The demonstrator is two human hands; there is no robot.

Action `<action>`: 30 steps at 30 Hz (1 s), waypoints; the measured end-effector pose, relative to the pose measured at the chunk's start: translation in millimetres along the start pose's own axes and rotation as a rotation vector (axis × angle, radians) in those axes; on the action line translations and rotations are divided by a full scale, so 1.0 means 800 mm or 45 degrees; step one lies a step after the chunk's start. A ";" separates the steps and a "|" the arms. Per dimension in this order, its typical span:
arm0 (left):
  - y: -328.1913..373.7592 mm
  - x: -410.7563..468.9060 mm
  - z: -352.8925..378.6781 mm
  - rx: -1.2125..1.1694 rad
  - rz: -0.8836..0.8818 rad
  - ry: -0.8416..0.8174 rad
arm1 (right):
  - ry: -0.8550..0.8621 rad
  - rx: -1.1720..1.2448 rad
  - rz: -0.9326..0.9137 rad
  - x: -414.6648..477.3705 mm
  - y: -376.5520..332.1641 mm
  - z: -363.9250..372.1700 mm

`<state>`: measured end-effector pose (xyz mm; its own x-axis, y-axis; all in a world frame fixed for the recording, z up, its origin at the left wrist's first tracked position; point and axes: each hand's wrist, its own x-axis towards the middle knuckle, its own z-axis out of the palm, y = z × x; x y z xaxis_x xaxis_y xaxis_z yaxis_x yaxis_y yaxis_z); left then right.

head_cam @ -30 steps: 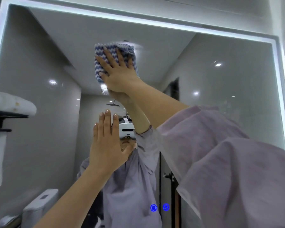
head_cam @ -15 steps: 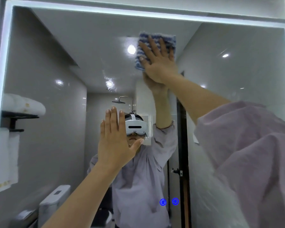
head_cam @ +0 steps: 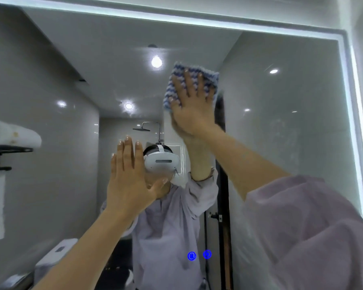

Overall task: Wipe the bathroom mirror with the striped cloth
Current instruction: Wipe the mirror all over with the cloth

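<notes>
Here, right hand [head_cam: 192, 109] pressing the blue-and-white striped cloth [head_cam: 212, 77] flat on the bathroom mirror [head_cam: 291, 101], upper middle, below its lit top edge, fingers [head_cam: 188, 84] spread across the cloth, left hand [head_cam: 130, 181] lower down, fingers straight and together, thumb out.

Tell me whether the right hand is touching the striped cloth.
Touching. The head view shows the right hand laid flat on the striped cloth, straight fingers spread across it, pressing it against the mirror.
</notes>
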<state>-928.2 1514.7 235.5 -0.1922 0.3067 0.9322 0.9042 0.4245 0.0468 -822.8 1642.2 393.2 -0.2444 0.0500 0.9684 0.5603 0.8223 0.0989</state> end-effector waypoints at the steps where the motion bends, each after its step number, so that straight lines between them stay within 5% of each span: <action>1: 0.000 0.000 0.000 -0.001 0.001 0.001 | 0.003 -0.031 -0.071 -0.016 -0.009 0.008; 18: 0.003 0.000 -0.004 0.030 -0.008 -0.030 | -0.149 -0.176 -0.361 -0.070 0.022 0.012; 30: 0.000 0.000 -0.001 0.043 0.013 -0.028 | -0.111 -0.109 0.119 -0.088 0.172 -0.006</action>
<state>-927.9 1513.8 235.5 -0.1915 0.3295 0.9245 0.8929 0.4496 0.0247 -724.5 1748.9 339.9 -0.2535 0.1762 0.9511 0.6482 0.7608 0.0318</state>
